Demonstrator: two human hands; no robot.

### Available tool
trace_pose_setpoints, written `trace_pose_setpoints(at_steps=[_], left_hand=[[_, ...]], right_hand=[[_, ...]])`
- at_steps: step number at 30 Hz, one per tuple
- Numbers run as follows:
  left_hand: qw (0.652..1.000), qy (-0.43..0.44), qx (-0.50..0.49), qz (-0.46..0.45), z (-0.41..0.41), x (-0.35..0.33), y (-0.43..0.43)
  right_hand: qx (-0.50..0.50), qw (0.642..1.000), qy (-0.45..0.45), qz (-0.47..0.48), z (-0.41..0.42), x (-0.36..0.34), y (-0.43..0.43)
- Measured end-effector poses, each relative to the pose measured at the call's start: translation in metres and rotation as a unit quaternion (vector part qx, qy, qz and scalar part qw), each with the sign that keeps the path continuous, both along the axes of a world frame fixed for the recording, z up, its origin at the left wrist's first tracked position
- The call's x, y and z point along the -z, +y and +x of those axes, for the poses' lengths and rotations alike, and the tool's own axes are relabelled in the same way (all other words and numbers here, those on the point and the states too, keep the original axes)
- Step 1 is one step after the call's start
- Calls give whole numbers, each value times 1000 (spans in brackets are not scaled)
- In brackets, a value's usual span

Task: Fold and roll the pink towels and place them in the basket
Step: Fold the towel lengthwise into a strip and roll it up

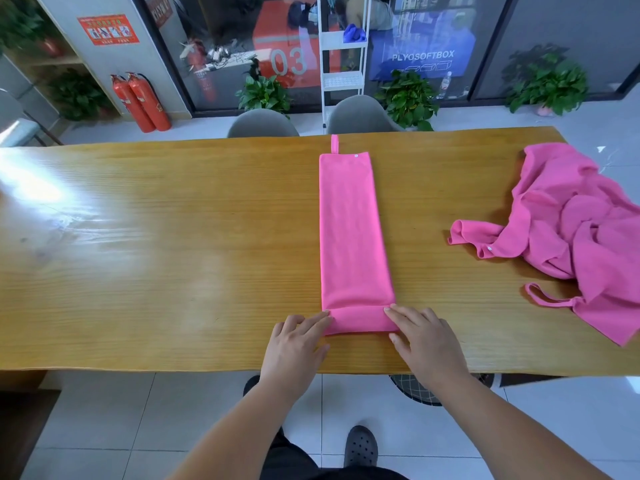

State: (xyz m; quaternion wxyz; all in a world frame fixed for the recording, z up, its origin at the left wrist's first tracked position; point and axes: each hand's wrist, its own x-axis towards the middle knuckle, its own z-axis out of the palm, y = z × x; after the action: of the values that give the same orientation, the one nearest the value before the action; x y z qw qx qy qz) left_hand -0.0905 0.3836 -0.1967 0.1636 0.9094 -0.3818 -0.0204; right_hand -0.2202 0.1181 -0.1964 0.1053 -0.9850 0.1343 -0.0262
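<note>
One pink towel [349,230] lies folded into a long narrow strip down the middle of the wooden table [173,237]. Its hanging loop [334,144] is at the far end, and its near end is turned over into a low first roll [360,320] close to the table's near edge. The left hand [294,344] rests palm down with straight, slightly spread fingers on the roll's left end. The right hand [422,337] lies the same way on the right end, and neither hand pinches anything.

The step in hand looks like the rolling, barely begun. To do it well, both hands should push forward evenly so the roll runs square to the strip's long edges; uneven pressure would likely make it cone out at one side. The first turns should be tight, since cloth this soft probably slackens easily. Tucking the edge under with the fingertips as the palms advance should keep the core firm.

Well apart to the right, a heap of crumpled pink towels [581,237] lies unfolded. No basket is clearly in view. A dark wire shape [415,389] under the table's near edge may be one, but I cannot tell.
</note>
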Motion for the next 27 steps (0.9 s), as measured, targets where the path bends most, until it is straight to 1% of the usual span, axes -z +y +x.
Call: trace_pose_setpoints(at_steps=[2, 4, 6, 8, 10, 13, 14, 16, 18, 20, 22, 24, 27], left_hand=[[999, 41, -25, 19, 1, -2, -3], [996, 63, -53, 18, 5, -7, -12], [994, 73, -81, 18, 10, -16, -23], [988, 110, -107, 5, 16, -22, -28], [973, 193, -125, -32, 22, -23, -27], [936, 320, -113, -91, 29, -21, -15], [927, 346, -108, -97, 30, -21, -11], [918, 369, -110, -94, 33, -21, -7], [920, 367, -110, -85, 38, -21, -8], [934, 332, -112, -62, 43, -23, -11], [958, 253, -126, -48, 46, -24, -15], [974, 179, -129, -53, 45, -26, -21], [993, 69, -78, -52, 40, -25, -30]], right_hand=[[-1, 999, 32, 3, 5, -2, -2], [12, 999, 45, 25, 14, -7, -4], [30, 996, 48, 68, 23, -14, -6], [49, 990, 54, 119, 27, -22, -8], [72, 981, 68, 168, 26, -25, -14], [87, 965, 85, 234, 21, -22, -23], [85, 960, 82, 254, 19, -20, -24], [91, 948, 77, 295, 17, -19, -25], [102, 944, 72, 305, 17, -19, -25], [116, 954, 60, 270, 21, -22, -23], [122, 970, 44, 206, 25, -30, -19], [110, 982, 23, 153, 30, -35, -14], [51, 995, -34, 78, 35, -30, -7]])
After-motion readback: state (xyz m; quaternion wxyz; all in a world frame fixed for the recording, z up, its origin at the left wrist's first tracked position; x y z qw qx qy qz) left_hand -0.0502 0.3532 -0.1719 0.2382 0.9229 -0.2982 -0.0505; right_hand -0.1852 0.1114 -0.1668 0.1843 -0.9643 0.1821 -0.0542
